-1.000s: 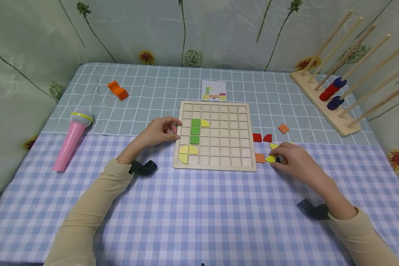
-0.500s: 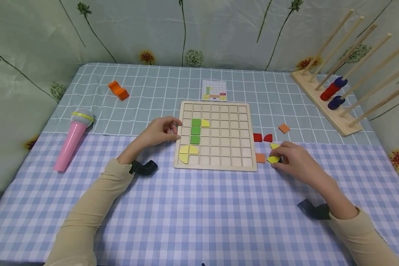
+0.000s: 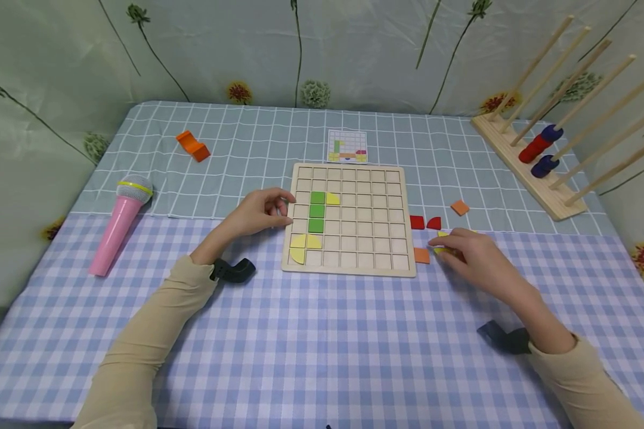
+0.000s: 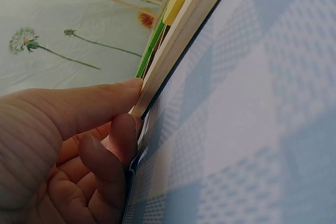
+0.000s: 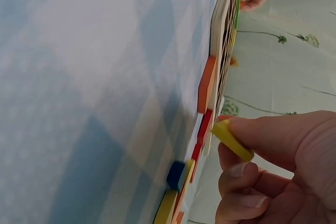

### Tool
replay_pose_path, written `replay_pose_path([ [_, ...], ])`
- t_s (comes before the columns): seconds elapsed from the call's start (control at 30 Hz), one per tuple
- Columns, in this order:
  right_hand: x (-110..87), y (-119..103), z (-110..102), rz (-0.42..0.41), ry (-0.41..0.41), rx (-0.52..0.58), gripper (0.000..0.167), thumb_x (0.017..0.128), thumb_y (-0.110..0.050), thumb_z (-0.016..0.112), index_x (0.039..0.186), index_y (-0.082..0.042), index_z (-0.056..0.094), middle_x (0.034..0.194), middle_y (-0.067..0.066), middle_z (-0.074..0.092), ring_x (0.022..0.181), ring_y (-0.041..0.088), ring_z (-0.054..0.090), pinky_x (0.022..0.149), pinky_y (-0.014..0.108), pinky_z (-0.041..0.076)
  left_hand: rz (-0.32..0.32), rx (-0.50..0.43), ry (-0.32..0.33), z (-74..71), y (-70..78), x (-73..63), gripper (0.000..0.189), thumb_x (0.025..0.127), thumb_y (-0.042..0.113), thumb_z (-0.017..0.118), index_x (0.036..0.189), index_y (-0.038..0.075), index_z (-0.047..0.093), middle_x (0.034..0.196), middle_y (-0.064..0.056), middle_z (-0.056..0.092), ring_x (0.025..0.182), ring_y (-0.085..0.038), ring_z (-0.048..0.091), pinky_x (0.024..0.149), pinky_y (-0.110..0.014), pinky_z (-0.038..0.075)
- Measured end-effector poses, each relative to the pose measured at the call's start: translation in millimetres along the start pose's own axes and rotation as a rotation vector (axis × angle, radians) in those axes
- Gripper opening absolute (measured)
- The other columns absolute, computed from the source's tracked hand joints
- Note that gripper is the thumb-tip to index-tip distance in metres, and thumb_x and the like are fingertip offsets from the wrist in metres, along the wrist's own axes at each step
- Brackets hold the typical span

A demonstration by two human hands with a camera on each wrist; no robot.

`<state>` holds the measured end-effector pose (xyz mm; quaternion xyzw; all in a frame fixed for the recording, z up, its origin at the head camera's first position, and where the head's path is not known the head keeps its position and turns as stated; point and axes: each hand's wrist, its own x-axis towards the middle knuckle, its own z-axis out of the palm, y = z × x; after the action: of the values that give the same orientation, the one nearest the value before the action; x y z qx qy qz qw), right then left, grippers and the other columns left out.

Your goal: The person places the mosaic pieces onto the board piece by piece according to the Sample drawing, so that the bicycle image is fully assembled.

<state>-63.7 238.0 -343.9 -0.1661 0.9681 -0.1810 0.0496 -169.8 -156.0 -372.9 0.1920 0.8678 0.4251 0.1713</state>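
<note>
My left hand (image 3: 263,212) is at the left side of a wooden grid board (image 3: 349,271); its thumb and index fingertip rest against the edge, the other fingers loosely bent. Several green square tiles (image 3: 316,211) form a column on the board, with a yellow quarter-circle tile (image 3: 333,199) beside the top one. More yellow tiles (image 3: 297,256) fill the lower left cells. Right of the board, my right hand (image 3: 477,259) pinches a yellow tile (image 5: 233,141) between thumb and index finger, raised above the cloth. In the head view the fingers mostly cover it.
Near the right hand lie red tiles (image 3: 417,222), an orange tile (image 3: 421,255), another orange tile (image 3: 460,207) and a blue tile (image 5: 176,175). A pattern card (image 3: 347,146) lies behind the board. A peg stand (image 3: 560,202) is far right, a pink toy microphone (image 3: 115,235) left.
My right hand's fingers have shifted slightly, the index fingertip reaching a little further left. The left hand stays at the board's edge.
</note>
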Motion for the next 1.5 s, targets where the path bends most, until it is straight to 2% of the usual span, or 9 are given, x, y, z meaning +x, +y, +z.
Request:
replay_pose_path([
  [0.13, 3.6, -4, 3, -0.02, 0.043, 0.043, 0.018, 0.084, -0.003, 0.064, 0.1, -0.008, 0.071, 0.088, 0.006, 0.065, 0.074, 0.016, 0.05, 0.064, 0.024, 0.041, -0.001, 0.001, 0.002, 0.3, 0.3, -0.1, 0.039, 0.081, 0.011, 0.072, 0.116, 0.004, 0.057, 0.086, -0.008, 0.057, 0.062, -0.009, 0.046, 0.058, -0.019, 0.038],
  [0.23, 6.7, -9, 5, -0.031, 0.059, 0.068, 0.02, 0.085, -0.002, 0.063, 0.103, -0.007, 0.071, 0.091, 0.008, 0.066, 0.075, 0.016, 0.051, 0.065, 0.024, 0.043, -0.003, 0.003, 0.003, 0.6, -0.5, 0.4, 0.039, 0.081, 0.011, 0.072, 0.116, 0.005, 0.057, 0.086, -0.008, 0.057, 0.062, -0.01, 0.046, 0.058, -0.019, 0.038],
  [0.4, 12.2, -16, 6, -0.066, 0.078, 0.093, 0.03, 0.086, 0.001, 0.058, 0.113, -0.006, 0.068, 0.078, 0.006, 0.053, 0.066, 0.012, 0.042, 0.058, 0.02, 0.036, 0.003, 0.007, 0.004, 0.8, -2.0, 1.2, 0.039, 0.081, 0.012, 0.072, 0.116, 0.005, 0.058, 0.086, -0.008, 0.057, 0.063, -0.01, 0.046, 0.058, -0.02, 0.038],
  [0.53, 19.8, -25, 9, -0.103, 0.099, 0.128, 0.028, 0.087, 0.002, 0.056, 0.111, -0.004, 0.069, 0.072, 0.004, 0.048, 0.063, 0.01, 0.037, 0.055, 0.019, 0.033, 0.003, 0.009, 0.007, -0.1, -1.4, 0.5, 0.039, 0.081, 0.012, 0.072, 0.116, 0.004, 0.057, 0.086, -0.008, 0.057, 0.063, -0.01, 0.046, 0.058, -0.02, 0.038],
  [0.67, 28.4, -37, 14, -0.123, 0.082, 0.163, 0.026, 0.087, 0.001, 0.055, 0.108, -0.005, 0.07, 0.081, 0.006, 0.057, 0.064, 0.01, 0.04, 0.056, 0.019, 0.034, 0.001, 0.008, 0.011, -0.4, -0.4, -0.1, 0.039, 0.081, 0.011, 0.072, 0.116, 0.004, 0.057, 0.086, -0.008, 0.057, 0.063, -0.01, 0.046, 0.059, -0.02, 0.038],
  [0.93, 46.4, -68, 29, -0.158, 0.085, 0.273, 0.015, 0.083, -0.002, 0.062, 0.093, -0.005, 0.071, 0.083, 0.006, 0.067, 0.069, 0.012, 0.049, 0.061, 0.02, 0.04, -0.004, 0.0, 0.006, 0.2, -0.4, 0.5, 0.039, 0.081, 0.011, 0.071, 0.117, 0.004, 0.057, 0.086, -0.007, 0.057, 0.061, -0.009, 0.046, 0.057, -0.02, 0.038],
  [1.07, 54.6, -81, 33, -0.153, 0.053, 0.31, 0.009, 0.082, -0.005, 0.066, 0.09, -0.005, 0.071, 0.082, 0.006, 0.067, 0.07, 0.013, 0.051, 0.063, 0.02, 0.042, 0.0, 0.0, 0.002, 0.2, 0.3, 0.8, 0.039, 0.081, 0.011, 0.071, 0.116, 0.004, 0.057, 0.086, -0.008, 0.057, 0.061, -0.009, 0.045, 0.057, -0.021, 0.037],
  [1.3, 65.1, -97, 42, -0.182, 0.055, 0.408, 0.005, 0.081, -0.004, 0.066, 0.085, -0.005, 0.069, 0.077, 0.006, 0.066, 0.068, 0.012, 0.053, 0.062, 0.019, 0.044, -0.013, 0.001, 0.005, 0.7, 2.7, 0.4, 0.039, 0.081, 0.011, 0.071, 0.116, 0.005, 0.057, 0.086, -0.006, 0.057, 0.06, -0.009, 0.045, 0.057, -0.021, 0.037],
  [1.5, 71.9, -105, 50, -0.15, 0.014, 0.483, 0.005, 0.081, -0.003, 0.064, 0.084, -0.004, 0.067, 0.075, 0.007, 0.063, 0.067, 0.013, 0.053, 0.061, 0.018, 0.045, -0.014, 0.002, 0.006, -0.4, 2.4, -0.4, 0.039, 0.081, 0.011, 0.071, 0.116, 0.005, 0.057, 0.086, -0.006, 0.057, 0.06, -0.008, 0.045, 0.057, -0.021, 0.037],
])
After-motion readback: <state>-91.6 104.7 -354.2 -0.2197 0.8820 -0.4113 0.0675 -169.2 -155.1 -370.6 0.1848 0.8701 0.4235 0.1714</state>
